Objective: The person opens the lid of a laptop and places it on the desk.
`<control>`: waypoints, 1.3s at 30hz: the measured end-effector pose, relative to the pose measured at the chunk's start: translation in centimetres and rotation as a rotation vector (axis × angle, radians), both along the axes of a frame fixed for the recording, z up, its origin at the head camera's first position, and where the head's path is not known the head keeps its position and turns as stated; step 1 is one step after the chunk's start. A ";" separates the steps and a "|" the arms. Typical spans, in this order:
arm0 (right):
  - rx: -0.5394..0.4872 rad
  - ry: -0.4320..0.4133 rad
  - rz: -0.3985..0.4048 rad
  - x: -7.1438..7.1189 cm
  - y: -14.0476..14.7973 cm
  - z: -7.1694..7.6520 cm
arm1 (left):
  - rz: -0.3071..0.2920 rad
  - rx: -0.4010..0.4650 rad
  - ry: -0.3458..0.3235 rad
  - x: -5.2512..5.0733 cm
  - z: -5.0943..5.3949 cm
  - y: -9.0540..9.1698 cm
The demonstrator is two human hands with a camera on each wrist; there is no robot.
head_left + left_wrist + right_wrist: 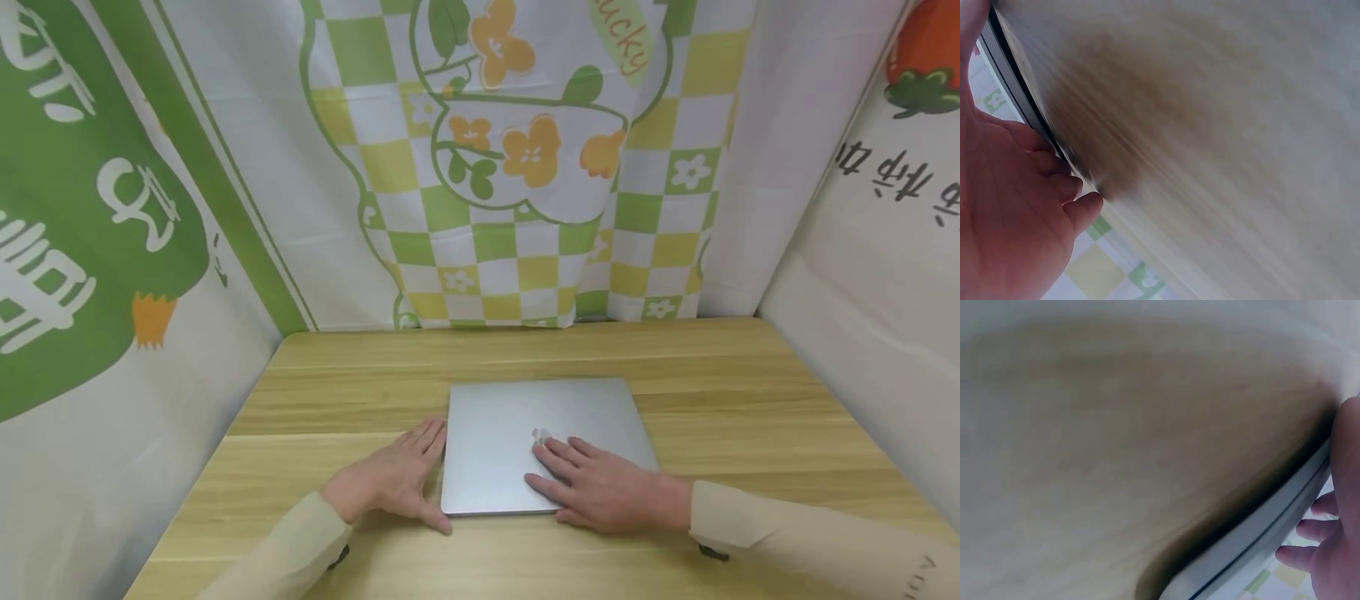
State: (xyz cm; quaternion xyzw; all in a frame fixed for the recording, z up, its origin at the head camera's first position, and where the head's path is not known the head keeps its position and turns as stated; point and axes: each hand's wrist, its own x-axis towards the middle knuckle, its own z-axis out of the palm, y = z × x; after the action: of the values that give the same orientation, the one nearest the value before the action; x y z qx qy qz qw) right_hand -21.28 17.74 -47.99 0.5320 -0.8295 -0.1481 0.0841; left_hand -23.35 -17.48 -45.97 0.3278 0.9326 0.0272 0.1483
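Beige sleeves [795, 533] end in a right hand [600, 492], fingers spread on the laptop [495, 433] on the table [337, 362], and a left hand [393, 475], thumb splayed, apparently touching its side; lid [581, 407] already down, neither hand withdrawn yet.

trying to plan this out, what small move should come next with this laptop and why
Probably slide the right grip back toward the near edge of the laptop: the laptop is closed and that grip lies spread on top of it, so any lift would have to start elsewhere. The left grip rests along the left side, where it could steady things.
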 end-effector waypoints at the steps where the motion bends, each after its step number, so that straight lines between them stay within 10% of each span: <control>1: 0.001 0.017 0.005 0.0 0.0 -0.1 | 0.000 0.000 0.001 0.0 0.0 0.0; 14: -0.002 0.253 0.157 0.3 -0.4 -0.7 | -0.005 -0.054 -0.003 -0.1 0.1 0.2; 39: -0.006 0.433 0.392 0.1 -0.9 0.6 | 0.005 -0.039 -0.009 -0.2 0.3 0.1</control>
State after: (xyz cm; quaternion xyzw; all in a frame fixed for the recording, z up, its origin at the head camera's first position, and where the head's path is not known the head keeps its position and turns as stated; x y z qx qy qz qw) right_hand -21.17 16.80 -47.38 0.6380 -0.6739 -0.2366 0.2879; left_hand -23.55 -17.38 -45.69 0.3222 0.9332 0.0108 0.1589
